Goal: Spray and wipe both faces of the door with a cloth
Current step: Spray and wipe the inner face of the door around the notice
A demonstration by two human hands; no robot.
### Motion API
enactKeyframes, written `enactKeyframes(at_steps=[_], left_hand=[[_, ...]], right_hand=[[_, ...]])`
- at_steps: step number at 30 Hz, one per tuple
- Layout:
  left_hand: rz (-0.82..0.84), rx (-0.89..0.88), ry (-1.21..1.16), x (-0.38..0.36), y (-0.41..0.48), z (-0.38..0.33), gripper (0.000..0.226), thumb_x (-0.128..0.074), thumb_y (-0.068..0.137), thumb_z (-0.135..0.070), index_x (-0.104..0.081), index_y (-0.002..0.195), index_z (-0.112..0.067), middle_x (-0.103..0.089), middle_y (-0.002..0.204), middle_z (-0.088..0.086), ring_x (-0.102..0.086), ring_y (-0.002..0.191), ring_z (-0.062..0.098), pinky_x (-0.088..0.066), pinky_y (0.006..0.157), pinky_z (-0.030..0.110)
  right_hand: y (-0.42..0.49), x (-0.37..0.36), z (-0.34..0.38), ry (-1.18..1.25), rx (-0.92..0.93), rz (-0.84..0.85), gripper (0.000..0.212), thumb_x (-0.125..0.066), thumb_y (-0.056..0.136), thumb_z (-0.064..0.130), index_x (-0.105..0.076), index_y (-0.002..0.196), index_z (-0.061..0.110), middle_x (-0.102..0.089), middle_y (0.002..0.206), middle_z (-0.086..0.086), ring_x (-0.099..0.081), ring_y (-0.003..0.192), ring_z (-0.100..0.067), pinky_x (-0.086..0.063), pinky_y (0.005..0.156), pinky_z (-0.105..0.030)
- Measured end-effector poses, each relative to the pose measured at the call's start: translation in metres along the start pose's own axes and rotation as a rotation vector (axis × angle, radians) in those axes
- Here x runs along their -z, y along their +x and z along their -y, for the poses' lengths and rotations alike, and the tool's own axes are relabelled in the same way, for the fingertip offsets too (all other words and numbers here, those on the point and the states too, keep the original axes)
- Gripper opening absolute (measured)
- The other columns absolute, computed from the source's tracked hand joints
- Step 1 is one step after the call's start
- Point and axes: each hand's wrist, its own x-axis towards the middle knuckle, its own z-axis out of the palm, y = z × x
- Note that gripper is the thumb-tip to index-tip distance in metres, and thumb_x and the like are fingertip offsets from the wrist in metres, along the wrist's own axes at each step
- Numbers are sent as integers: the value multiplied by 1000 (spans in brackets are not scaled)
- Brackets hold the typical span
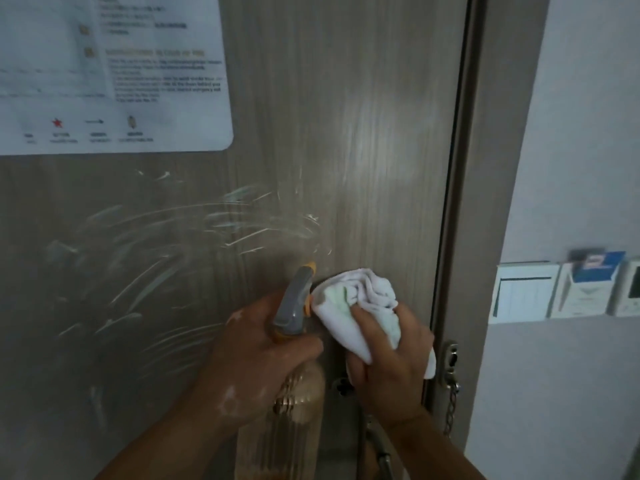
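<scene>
Though the notice point(114, 74) is unreadable, right hand point(391, 368) grips cloth point(356, 299).

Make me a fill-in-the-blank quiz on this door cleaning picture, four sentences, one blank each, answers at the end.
1. The left hand grips a ____ with a grey and orange trigger head.
2. The right hand holds a white ____ against the door.
3. Wet streaks lie mostly to the ____ of both hands.
4. A metal ____ hangs by the door's edge, right of the right hand.

Answers: spray bottle; cloth; left; chain.
</scene>
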Motion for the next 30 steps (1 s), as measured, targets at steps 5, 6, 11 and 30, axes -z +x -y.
enactKeyframes(at_steps=[5, 6, 11, 30], left_hand=[[-17, 21, -55, 7, 3, 1, 36, -80, 60, -21, -72, 94, -29, -56, 52, -7, -54, 50, 16, -50, 53, 45], [-10, 28, -76, 8, 3, 2, 35, -81, 61, -18, -72, 94, -29, -56, 53, -4, -55, 51, 20, -51, 52, 46], [15, 27, -89, 14, 7, 4, 29, -83, 70, -7, -66, 63, -30, -48, 47, -7, -45, 45, 11, -40, 43, 23], [25, 31, -56, 26, -2, 22, 28, -78, 75, 0, -71, 91, -21, -48, 49, -8, -44, 47, 12, -41, 47, 25]], right_hand=[[81, 6, 7, 9, -70, -86, 51, -65, 87, 30, -58, 138, 27, -47, 139, -22, -49, 121, -39, -40, 96, -47], [111, 9, 11, 6, -106, -131, 53, -64, 86, 28, -60, 139, 25, -48, 141, -24, -49, 121, -41, -39, 98, -46], [241, 17, 18, 48, -161, -271, 51, -61, 87, 30, -65, 137, 22, -52, 142, -21, -54, 124, -37, -46, 101, -53], [92, 1, 21, 25, -174, -158, 50, -63, 93, 22, -56, 142, 21, -41, 144, -18, -47, 127, -37, -41, 104, -45]])
